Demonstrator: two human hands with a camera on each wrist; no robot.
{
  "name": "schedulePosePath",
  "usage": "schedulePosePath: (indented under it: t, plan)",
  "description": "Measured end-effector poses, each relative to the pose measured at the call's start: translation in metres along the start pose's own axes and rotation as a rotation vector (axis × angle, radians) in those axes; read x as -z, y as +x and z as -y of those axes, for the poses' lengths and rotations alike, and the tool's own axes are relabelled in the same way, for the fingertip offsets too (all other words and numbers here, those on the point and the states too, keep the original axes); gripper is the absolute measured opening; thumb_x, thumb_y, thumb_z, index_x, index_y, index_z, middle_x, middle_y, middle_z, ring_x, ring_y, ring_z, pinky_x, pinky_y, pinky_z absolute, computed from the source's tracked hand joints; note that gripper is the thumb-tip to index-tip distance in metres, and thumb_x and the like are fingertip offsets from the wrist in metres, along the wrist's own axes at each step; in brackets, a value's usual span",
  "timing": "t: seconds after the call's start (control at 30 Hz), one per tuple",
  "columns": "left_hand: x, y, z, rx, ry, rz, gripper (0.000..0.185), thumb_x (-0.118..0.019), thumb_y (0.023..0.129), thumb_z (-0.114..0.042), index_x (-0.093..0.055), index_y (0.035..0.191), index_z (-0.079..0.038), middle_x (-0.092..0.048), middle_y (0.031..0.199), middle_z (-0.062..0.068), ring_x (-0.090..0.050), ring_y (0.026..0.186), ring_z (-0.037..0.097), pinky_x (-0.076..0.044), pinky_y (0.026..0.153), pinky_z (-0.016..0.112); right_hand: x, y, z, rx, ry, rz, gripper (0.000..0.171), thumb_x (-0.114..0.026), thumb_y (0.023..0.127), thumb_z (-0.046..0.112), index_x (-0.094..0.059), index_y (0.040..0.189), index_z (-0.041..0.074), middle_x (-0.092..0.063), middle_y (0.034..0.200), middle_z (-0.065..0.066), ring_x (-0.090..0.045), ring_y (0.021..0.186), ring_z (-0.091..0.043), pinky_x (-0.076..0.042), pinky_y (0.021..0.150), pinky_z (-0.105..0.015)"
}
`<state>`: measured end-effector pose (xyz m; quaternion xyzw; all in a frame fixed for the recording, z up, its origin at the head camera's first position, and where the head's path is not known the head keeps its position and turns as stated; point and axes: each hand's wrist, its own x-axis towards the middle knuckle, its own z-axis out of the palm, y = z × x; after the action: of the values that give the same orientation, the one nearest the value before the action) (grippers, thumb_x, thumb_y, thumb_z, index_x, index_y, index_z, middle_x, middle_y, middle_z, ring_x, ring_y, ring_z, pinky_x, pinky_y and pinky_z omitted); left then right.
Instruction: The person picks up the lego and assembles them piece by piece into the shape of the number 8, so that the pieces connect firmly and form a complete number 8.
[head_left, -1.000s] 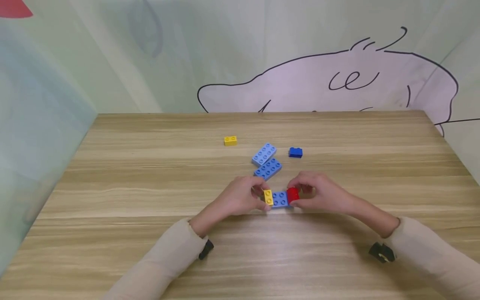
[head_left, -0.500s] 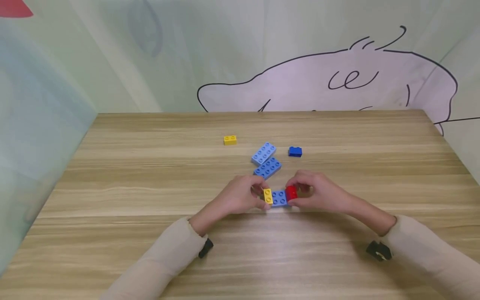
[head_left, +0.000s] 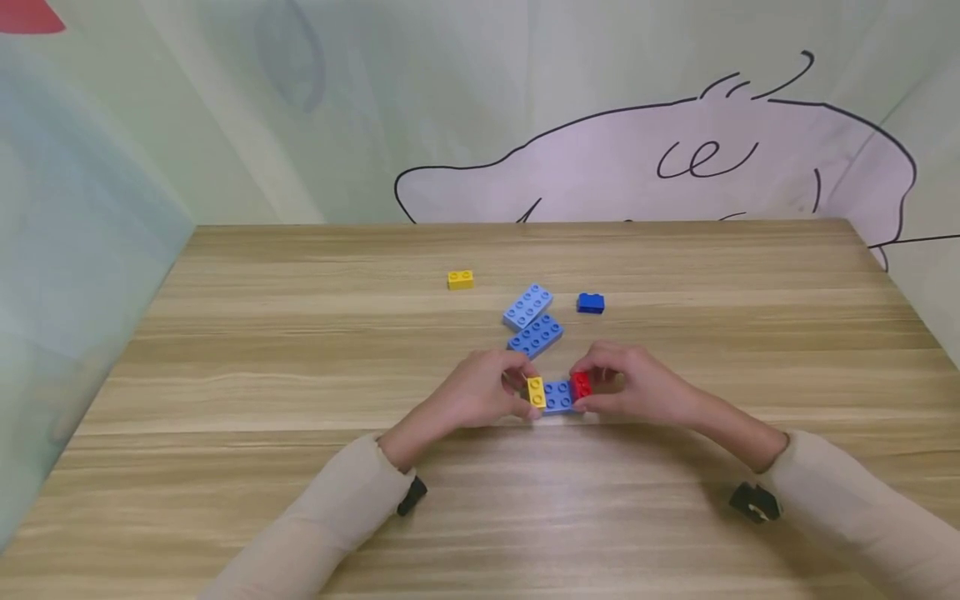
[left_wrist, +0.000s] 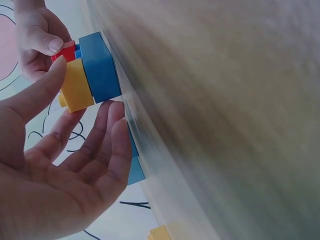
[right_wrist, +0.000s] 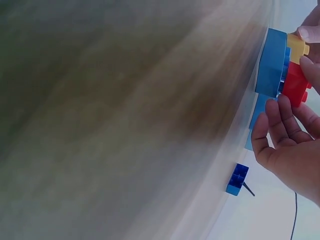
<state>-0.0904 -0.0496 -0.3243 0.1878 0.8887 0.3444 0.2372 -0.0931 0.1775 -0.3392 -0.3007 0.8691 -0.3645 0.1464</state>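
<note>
A blue toy brick lies studs up between my two hands. On its left end sits a small yellow brick, which my left hand pinches between thumb and index finger. My right hand pinches a small red brick over the blue brick's right end. In the right wrist view a narrow gap with blue studs shows between the red brick and the blue brick, so the red one looks not pressed flat. Middle studs of the blue brick show bare.
Behind the hands, a medium-blue brick touches or nearly touches a light-blue brick. A small dark-blue brick lies to their right, tipped on its side. Another yellow brick lies farther back on the wooden table.
The red brick has shifted slightly left and turned from tilted to studs up over the blue brick's end, with my right hand following. My left hand has stayed nearly still.
</note>
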Motion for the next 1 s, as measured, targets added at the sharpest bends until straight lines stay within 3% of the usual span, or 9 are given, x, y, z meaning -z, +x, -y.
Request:
schedulePosePath:
  t: [1.0]
  plan:
    - [-0.0002, 0.0014, 0.0007, -0.021, 0.009, -0.002, 0.036, -0.079, 0.071, -0.017, -0.063, 0.102, -0.010, -0.063, 0.091, 0.000, -0.058, 0.083, 0.014, -0.048, 0.073, 0.027, -0.0005, 0.0003, -0.0048, 0.041, 0.007, -0.005, 0.033, -0.076, 0.075, 0.024, -0.064, 0.103, 0.011, -0.060, 0.089, 0.008, -0.053, 0.082, -0.015, -0.049, 0.072, -0.030]
